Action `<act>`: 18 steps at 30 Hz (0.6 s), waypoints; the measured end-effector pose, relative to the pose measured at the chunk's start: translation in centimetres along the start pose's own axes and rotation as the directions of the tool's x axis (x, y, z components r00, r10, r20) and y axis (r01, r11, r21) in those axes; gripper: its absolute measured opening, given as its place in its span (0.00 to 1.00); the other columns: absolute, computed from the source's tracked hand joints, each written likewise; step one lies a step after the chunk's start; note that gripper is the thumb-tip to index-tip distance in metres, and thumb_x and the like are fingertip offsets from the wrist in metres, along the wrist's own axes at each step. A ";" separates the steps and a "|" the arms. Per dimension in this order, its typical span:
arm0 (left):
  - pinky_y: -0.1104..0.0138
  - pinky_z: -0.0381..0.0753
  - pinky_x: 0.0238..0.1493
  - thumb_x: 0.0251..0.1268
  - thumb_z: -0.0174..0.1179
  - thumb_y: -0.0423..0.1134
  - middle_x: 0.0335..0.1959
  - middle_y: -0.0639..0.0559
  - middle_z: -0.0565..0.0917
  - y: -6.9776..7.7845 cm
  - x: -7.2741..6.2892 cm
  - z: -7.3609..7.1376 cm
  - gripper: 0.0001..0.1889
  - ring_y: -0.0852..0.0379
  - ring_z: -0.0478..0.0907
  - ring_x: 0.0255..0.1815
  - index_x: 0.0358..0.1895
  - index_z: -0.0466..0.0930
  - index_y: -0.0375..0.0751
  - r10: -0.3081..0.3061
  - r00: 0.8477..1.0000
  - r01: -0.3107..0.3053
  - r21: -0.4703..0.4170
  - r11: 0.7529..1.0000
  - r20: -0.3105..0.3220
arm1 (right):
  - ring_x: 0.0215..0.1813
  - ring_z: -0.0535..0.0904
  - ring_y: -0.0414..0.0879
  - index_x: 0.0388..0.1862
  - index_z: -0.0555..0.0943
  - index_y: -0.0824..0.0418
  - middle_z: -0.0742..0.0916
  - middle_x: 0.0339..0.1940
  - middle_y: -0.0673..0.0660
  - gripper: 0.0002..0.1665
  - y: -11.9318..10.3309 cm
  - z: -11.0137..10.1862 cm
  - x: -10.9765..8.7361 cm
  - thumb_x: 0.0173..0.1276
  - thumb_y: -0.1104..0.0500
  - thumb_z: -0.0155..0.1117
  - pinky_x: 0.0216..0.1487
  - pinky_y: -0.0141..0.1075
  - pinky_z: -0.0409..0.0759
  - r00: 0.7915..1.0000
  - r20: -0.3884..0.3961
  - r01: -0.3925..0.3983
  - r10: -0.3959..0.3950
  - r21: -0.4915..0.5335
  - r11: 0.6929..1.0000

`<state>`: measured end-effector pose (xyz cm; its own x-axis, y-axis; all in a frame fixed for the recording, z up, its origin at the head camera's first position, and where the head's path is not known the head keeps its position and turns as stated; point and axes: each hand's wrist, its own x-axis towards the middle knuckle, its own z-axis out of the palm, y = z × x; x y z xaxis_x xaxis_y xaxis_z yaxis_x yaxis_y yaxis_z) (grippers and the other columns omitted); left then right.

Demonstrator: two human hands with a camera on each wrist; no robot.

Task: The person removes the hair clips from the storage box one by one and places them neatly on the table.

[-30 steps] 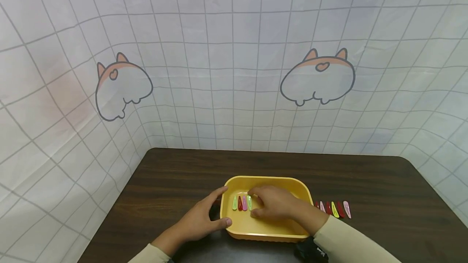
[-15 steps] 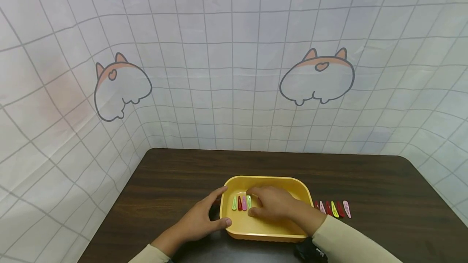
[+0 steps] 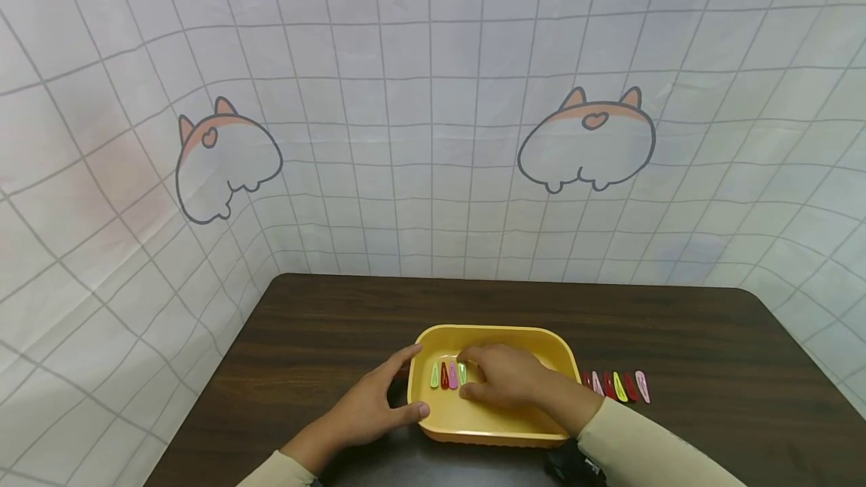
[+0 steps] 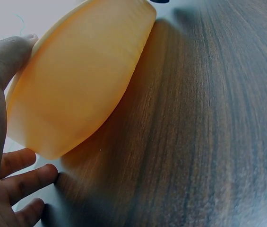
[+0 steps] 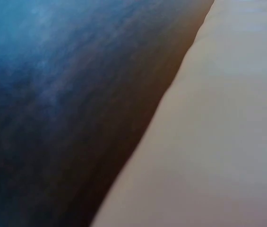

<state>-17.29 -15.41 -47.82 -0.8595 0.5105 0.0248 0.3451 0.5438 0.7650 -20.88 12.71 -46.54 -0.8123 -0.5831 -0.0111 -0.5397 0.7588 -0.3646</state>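
A yellow plastic tray [image 3: 501, 423] stands on the table. Inside it, toward the left end, hair clips lie side by side: a light green clip [image 3: 434, 376], a red clip [image 3: 444, 376], a pink-purple clip [image 3: 453, 376] and another green clip [image 3: 463, 373]. My right hand [image 3: 504, 376] reaches into the tray, index finger and thumb curled to the two ends of that last green clip. Around the tray's left end, my left hand [image 3: 368, 404] spreads its fingers, thumb and index fingertips at the rim. In the left wrist view its other fingers [image 4: 34, 182] extend below the tray wall.
Right of the tray, several more hair clips lie in a row on the dark wood table [image 3: 338, 322], among them a yellow clip [image 3: 619, 388] and a pink clip [image 3: 642, 387]. My right sleeve [image 3: 649, 446] crosses the tray's near right corner. A white grid-patterned curtain [image 3: 419, 134] hangs behind.
Very little differs. My right hand shifts slightly at the green clip, its thumb edging left, while the left hand stays at the tray's left end.
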 end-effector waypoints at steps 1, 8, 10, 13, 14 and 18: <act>0.45 0.72 0.64 0.66 0.66 0.62 0.70 0.52 0.74 0.0 0.0 0.0 0.46 0.52 0.73 0.68 0.82 0.54 0.58 0.002 1.000 -0.002 0.000 1.000 -0.001 | 0.31 0.73 0.38 0.60 0.82 0.54 0.77 0.28 0.41 0.29 0.0 0.0 0.0 0.66 0.40 0.72 0.31 0.37 0.73 1.000 -0.001 -0.001 0.001 -0.004 1.000; 0.46 0.72 0.64 0.65 0.66 0.63 0.69 0.52 0.74 -0.1 0.2 0.0 0.47 0.53 0.73 0.67 0.82 0.54 0.57 0.010 1.000 -0.010 -0.005 1.000 -0.004 | 0.33 0.73 0.38 0.55 0.83 0.54 0.77 0.31 0.41 0.27 0.2 -0.1 0.1 0.61 0.42 0.74 0.35 0.37 0.73 0.999 -0.044 -0.017 0.017 -0.008 1.000; 0.46 0.72 0.64 0.65 0.66 0.63 0.69 0.52 0.74 -0.1 0.2 0.0 0.47 0.53 0.73 0.67 0.82 0.54 0.57 0.010 1.000 -0.010 -0.005 1.000 -0.004 | 0.33 0.73 0.38 0.54 0.83 0.54 0.78 0.31 0.42 0.27 0.2 -0.2 0.1 0.60 0.42 0.75 0.35 0.37 0.74 0.998 -0.058 -0.019 0.019 0.001 1.000; 0.45 0.72 0.64 0.66 0.66 0.63 0.69 0.52 0.74 -0.1 0.2 0.0 0.46 0.52 0.73 0.67 0.82 0.53 0.58 0.006 1.000 -0.006 -0.004 1.000 -0.001 | 0.34 0.74 0.38 0.53 0.84 0.56 0.79 0.32 0.41 0.27 0.1 -0.5 0.1 0.59 0.44 0.76 0.38 0.37 0.75 0.997 -0.078 -0.008 0.009 0.014 1.000; 0.45 0.72 0.64 0.66 0.66 0.63 0.69 0.52 0.74 -0.1 0.2 0.0 0.46 0.52 0.73 0.67 0.82 0.53 0.58 0.004 1.000 -0.004 -0.003 1.000 -0.001 | 0.34 0.74 0.38 0.53 0.84 0.56 0.79 0.32 0.41 0.27 0.1 -0.6 0.1 0.59 0.45 0.77 0.39 0.37 0.76 0.997 -0.081 -0.003 0.004 0.017 1.000; 0.44 0.71 0.65 0.66 0.66 0.63 0.70 0.51 0.73 -0.1 0.2 0.0 0.47 0.51 0.73 0.68 0.82 0.53 0.57 -0.003 1.000 0.003 0.002 1.000 0.003 | 0.36 0.76 0.36 0.54 0.84 0.58 0.81 0.33 0.40 0.27 0.2 -0.8 0.2 0.58 0.48 0.78 0.42 0.38 0.79 0.996 -0.089 0.018 -0.015 0.032 0.999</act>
<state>-17.49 -15.37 -47.88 -0.8593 0.5111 0.0210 0.3437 0.5466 0.7636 -21.34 13.01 -45.84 -0.8206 -0.5662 0.0775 -0.5467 0.7384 -0.3947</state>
